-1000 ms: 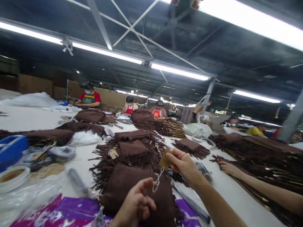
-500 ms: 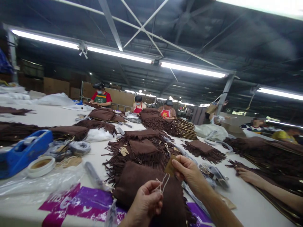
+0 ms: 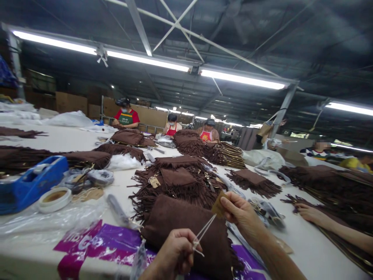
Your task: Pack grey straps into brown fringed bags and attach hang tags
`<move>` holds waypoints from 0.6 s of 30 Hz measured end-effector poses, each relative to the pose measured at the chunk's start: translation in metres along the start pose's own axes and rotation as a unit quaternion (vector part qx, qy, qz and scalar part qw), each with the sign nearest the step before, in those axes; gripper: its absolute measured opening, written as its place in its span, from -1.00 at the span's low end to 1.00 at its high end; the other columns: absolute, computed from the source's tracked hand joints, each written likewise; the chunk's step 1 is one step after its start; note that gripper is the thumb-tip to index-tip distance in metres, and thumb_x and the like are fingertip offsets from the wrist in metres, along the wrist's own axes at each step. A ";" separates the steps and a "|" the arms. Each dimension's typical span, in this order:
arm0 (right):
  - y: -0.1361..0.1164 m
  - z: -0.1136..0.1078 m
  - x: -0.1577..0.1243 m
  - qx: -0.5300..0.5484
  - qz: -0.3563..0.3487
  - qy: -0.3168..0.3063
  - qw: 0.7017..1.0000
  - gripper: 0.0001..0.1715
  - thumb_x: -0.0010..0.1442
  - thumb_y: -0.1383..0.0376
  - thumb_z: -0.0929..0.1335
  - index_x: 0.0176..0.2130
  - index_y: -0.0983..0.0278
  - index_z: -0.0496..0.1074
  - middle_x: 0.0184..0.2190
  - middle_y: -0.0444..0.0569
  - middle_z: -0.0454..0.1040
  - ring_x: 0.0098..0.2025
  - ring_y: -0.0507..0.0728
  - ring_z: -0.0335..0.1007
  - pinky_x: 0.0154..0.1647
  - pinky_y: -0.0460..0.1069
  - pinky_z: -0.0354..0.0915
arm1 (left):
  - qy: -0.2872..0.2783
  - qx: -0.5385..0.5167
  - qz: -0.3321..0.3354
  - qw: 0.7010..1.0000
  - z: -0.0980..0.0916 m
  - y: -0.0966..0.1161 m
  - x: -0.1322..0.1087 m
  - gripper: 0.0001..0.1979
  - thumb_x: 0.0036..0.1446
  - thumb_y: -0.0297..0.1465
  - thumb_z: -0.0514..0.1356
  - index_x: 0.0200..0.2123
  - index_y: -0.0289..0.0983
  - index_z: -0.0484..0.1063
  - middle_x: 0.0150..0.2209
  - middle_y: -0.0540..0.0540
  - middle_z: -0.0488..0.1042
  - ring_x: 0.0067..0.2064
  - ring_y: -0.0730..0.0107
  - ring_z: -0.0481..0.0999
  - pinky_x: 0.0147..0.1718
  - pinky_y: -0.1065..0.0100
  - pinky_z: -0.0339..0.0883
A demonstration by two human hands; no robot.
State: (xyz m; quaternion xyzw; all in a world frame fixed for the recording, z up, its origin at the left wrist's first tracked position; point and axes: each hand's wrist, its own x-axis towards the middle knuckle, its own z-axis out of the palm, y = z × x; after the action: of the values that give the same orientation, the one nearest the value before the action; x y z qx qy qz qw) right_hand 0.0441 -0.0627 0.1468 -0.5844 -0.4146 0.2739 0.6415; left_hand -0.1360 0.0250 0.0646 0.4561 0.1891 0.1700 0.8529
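Note:
My left hand (image 3: pixel 179 251) is closed in a pinch on the looped end of a white string (image 3: pixel 205 228). The string runs taut up to a small brown hang tag (image 3: pixel 219 206), which my right hand (image 3: pixel 237 212) grips between thumb and fingers. Below both hands lies a dark brown fringed bag (image 3: pixel 180 229), flat on the table edge. Just beyond it, more fringed bags (image 3: pixel 178 177) are heaped, one bearing a small tan tag (image 3: pixel 154 181).
A blue tape dispenser (image 3: pixel 35 181), a white tape roll (image 3: pixel 54 199) and clear plastic lie at left. Purple printed plastic (image 3: pixel 113 243) covers the near edge. At right, a co-worker's hand (image 3: pixel 313 214) rests on brown pieces. Bag stacks (image 3: pixel 225 154) and other people sit farther back.
The string between my hands has gone from slack to taut. My left hand has moved slightly down and left, my right hand slightly right with the tag.

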 end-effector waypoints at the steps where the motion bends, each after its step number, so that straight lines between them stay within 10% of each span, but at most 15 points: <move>1: 0.000 0.000 0.000 0.008 0.001 0.002 1.000 -0.52 -0.02 -0.04 0.51 -0.47 0.27 0.36 -0.63 -0.25 0.25 -0.62 -0.08 0.04 -0.61 -0.13 -0.08 | -0.005 -0.026 0.004 1.000 0.000 -0.001 -0.001 -0.86 -0.39 -0.42 0.10 -0.62 -0.31 0.39 -0.78 0.05 0.29 -0.81 0.62 0.08 -0.85 0.56 -0.24; 12: 0.004 -0.001 -0.003 0.021 0.029 -0.015 0.999 -0.49 -0.03 -0.07 0.50 -0.48 0.26 0.34 -0.66 -0.24 0.22 -0.62 -0.06 0.01 -0.61 -0.11 -0.11 | 0.019 -0.248 0.077 0.966 -0.004 -0.003 -0.009 -0.61 -0.11 -0.33 0.41 -0.47 -0.29 0.20 -0.03 -0.22 0.52 -0.52 0.52 0.54 -0.79 0.63 -0.15; 18: 0.019 -0.004 -0.003 0.027 0.057 -0.015 0.998 -0.51 -0.03 -0.06 0.51 -0.46 0.25 0.35 -0.68 -0.26 0.21 -0.62 -0.05 0.01 -0.60 -0.11 -0.09 | 0.034 -0.253 0.081 0.963 -0.007 -0.006 -0.003 -0.51 -0.19 -0.29 0.48 -0.45 -0.27 0.18 -0.14 -0.28 0.57 -0.34 0.31 0.62 -0.65 0.61 0.23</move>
State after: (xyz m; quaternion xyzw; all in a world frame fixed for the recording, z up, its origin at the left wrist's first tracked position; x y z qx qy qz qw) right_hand 0.0487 -0.0637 0.1281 -0.5857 -0.3828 0.3297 0.6339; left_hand -0.1417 0.0255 0.0566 0.2331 0.1308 0.2965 0.9169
